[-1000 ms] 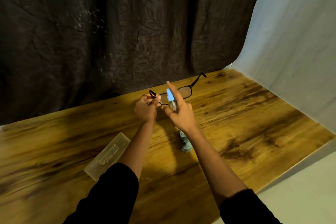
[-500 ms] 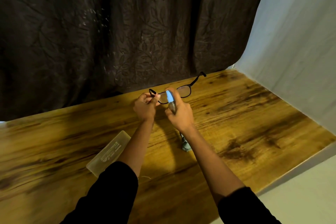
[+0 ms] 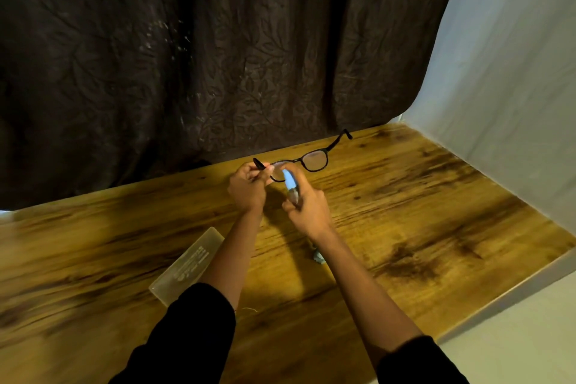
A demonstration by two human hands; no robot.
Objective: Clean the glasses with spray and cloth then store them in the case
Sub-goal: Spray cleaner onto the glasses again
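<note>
Black-framed glasses (image 3: 315, 159) are held up over the far part of the wooden table (image 3: 436, 212), arms unfolded. My left hand (image 3: 247, 187) pinches their left arm near the hinge. My right hand (image 3: 308, 207) grips a small spray bottle (image 3: 291, 185) with a light blue top, its tip close to the left lens. A blue-grey cloth (image 3: 318, 256) lies on the table, mostly hidden behind my right forearm. The clear plastic case (image 3: 187, 262) lies closed on the table to the left of my left forearm.
A dark leaf-patterned curtain (image 3: 218, 56) hangs behind the table's far edge. A pale sheet (image 3: 505, 87) covers the right side. The table's right edge (image 3: 514, 287) drops to a light floor.
My right hand has lowered and tilted the spray bottle leftward, toward the left lens. The raised forefinger has curled down. The glasses stay held in about the same place.
</note>
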